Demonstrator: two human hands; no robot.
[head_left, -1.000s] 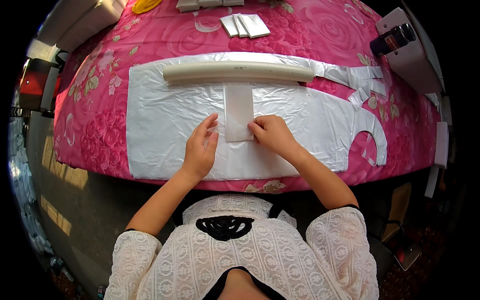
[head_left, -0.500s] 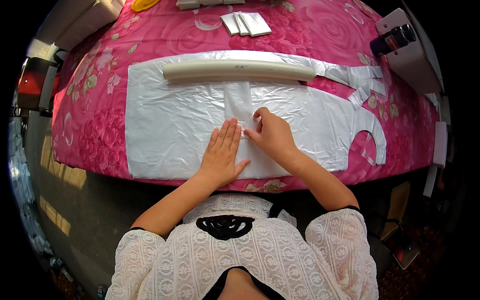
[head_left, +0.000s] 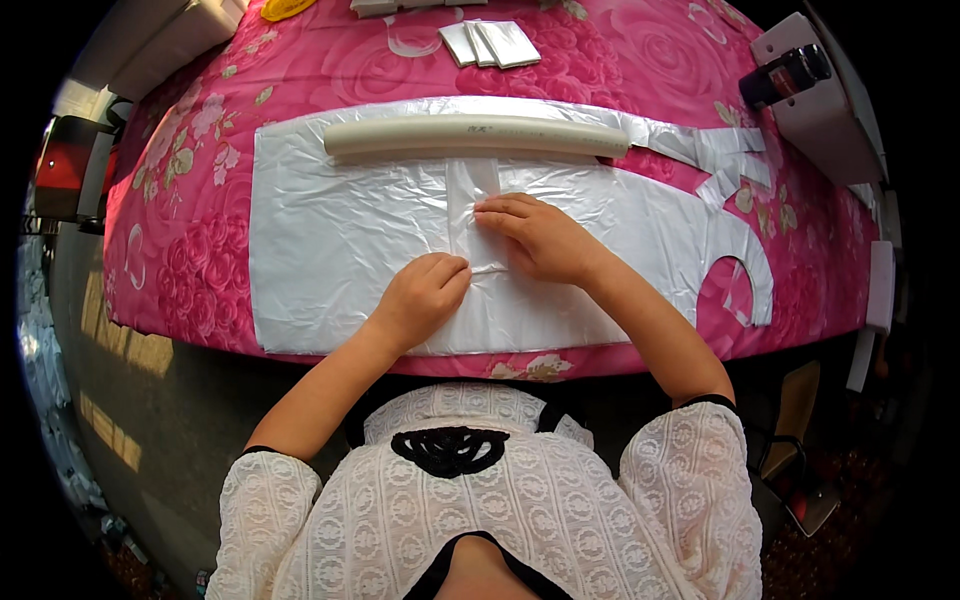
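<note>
A stack of thin white plastic aprons (head_left: 330,260) lies spread before me, with curved neck loops at its right end. Across its middle sits a narrow folded plastic apron (head_left: 469,182), its far end against or under a long cream pipe (head_left: 400,138). My left hand (head_left: 424,298) has curled fingers pinching the near left corner of the folded apron. My right hand (head_left: 540,238) rests palm down on that apron, a little farther away, with fingers stretched out to the left. Its fingertips cover part of the folded film.
A pink floral cloth (head_left: 190,250) covers the table. At the far side lie several small folded white packets (head_left: 500,43) and a yellow object (head_left: 288,9). A dark bottle (head_left: 785,78) leans by a white box (head_left: 830,120) at the right. A chair (head_left: 790,430) stands below right.
My left hand has gone from lying flat to pinching the folded apron's near corner. My right hand has turned from a curled grip to flat, fingers stretched leftward across the film.
</note>
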